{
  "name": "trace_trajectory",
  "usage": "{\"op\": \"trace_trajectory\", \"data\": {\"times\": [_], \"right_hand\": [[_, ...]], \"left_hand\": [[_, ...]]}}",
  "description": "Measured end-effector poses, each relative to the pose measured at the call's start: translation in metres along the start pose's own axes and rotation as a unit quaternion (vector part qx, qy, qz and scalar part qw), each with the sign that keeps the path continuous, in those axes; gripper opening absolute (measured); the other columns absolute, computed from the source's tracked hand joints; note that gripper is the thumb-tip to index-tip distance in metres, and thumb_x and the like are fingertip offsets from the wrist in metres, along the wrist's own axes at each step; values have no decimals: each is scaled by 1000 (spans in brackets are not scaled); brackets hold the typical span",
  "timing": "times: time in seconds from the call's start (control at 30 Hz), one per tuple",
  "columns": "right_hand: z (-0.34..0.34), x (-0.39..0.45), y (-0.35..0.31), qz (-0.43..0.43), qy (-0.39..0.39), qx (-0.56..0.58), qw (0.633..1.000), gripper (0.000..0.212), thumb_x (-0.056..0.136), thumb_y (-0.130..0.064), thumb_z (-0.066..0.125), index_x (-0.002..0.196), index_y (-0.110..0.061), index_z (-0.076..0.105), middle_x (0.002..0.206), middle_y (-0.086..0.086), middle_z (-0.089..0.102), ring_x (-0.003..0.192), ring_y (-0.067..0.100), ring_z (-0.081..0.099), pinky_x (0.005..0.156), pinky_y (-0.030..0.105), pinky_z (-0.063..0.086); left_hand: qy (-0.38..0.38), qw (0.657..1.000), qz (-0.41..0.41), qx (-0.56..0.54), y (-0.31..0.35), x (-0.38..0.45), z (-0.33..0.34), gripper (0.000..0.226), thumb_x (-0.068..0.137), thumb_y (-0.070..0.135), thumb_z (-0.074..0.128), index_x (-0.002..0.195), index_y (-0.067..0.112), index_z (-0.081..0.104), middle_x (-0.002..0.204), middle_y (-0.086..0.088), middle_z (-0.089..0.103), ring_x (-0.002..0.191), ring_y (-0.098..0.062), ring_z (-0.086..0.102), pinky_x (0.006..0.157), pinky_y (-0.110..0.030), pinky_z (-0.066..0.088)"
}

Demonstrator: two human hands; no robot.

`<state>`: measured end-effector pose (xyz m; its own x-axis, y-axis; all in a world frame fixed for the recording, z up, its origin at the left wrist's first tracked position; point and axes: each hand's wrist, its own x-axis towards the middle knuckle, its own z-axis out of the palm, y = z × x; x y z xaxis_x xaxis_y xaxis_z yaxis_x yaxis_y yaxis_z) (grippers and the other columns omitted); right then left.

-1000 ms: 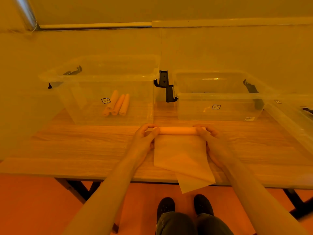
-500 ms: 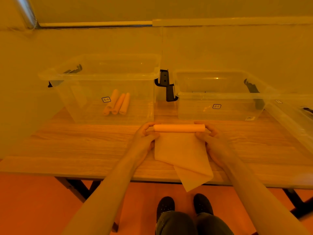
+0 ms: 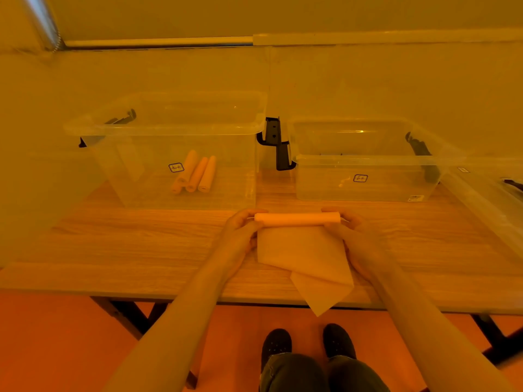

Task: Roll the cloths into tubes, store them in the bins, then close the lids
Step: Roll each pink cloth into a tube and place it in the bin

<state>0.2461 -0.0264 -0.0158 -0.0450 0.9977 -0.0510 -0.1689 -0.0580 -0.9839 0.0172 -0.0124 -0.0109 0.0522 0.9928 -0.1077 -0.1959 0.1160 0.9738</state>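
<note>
cloth on the worktop, head view: over the last second its rolled far end has grown thicker and the flat tail nearer the person shorter, so this tube looks about half done, with three finished rolls in the left bin. left hand and right hand each curl round one end of the roll, cloth between them.
</note>
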Motion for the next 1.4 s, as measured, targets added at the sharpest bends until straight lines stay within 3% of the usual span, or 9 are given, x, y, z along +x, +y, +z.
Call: {"op": "trace_trajectory", "data": {"times": [0.1,0.17,0.3,0.5,0.63,0.9,1.07,1.23,1.4], "right_hand": [[0,0,-1,-4,1,17,1000,34,88,-2,61,117,-20,62,111,6,68,93,25,69,74,41,58],[2,0,-2,-5,12,4,1000,24,89,-13,63,112,-19,64,106,5,70,87,22,69,70,37,58],[4,1,-1,-15,29,-11,999,12,90,-18,63,100,-14,66,99,9,70,80,21,66,66,36,54],[2,2,-2,-3,10,19,1000,31,86,-7,65,115,-15,61,108,2,71,93,20,70,69,31,58],[0,2,-2,3,9,19,1000,30,87,-5,62,114,-19,62,108,6,69,91,20,70,68,33,57],[2,3,-3,9,14,30,999,28,82,-15,67,110,-19,66,108,7,68,95,25,67,73,37,58],[3,2,0,-10,27,-16,999,17,86,-25,63,97,-14,69,104,10,71,88,25,65,73,40,53],[3,4,-1,-11,27,21,999,36,84,-9,66,117,-21,60,108,2,71,97,19,69,76,36,57],[2,0,-4,3,24,7,1000,30,84,-14,68,113,-21,64,107,6,71,89,20,71,63,31,57]], "left_hand": [[-4,1000,11,11,1,-1,-1,25,91,-1,53,102,18,64,106,-7,66,95,-19,64,71,-30,51],[-8,1000,11,1,2,-1,-1,24,90,-2,53,100,16,65,106,-7,67,97,-20,64,74,-31,52],[-12,1000,22,-1,-2,1,-2,15,92,13,58,90,21,70,111,-10,67,101,-22,62,80,-34,51],[-3,999,2,-51,-5,7,-4,28,90,8,59,117,15,62,119,-11,63,104,-19,64,80,-29,53],[-6,999,12,-47,-7,8,-6,31,89,5,60,119,10,59,119,-14,63,101,-20,65,75,-27,53],[-46,997,38,-44,-5,5,-7,25,88,-7,55,103,12,62,114,-11,66,105,-22,63,76,-26,52],[-39,997,34,-55,-6,5,-3,11,90,5,59,87,14,64,110,-10,70,104,-22,62,80,-30,51],[-21,997,21,-72,-6,6,-5,28,86,6,62,111,18,62,120,-12,61,105,-19,63,75,-24,54],[-36,998,23,-46,-5,5,-5,22,85,8,63,106,13,66,116,-15,63,98,-16,66,74,-22,54]]}}
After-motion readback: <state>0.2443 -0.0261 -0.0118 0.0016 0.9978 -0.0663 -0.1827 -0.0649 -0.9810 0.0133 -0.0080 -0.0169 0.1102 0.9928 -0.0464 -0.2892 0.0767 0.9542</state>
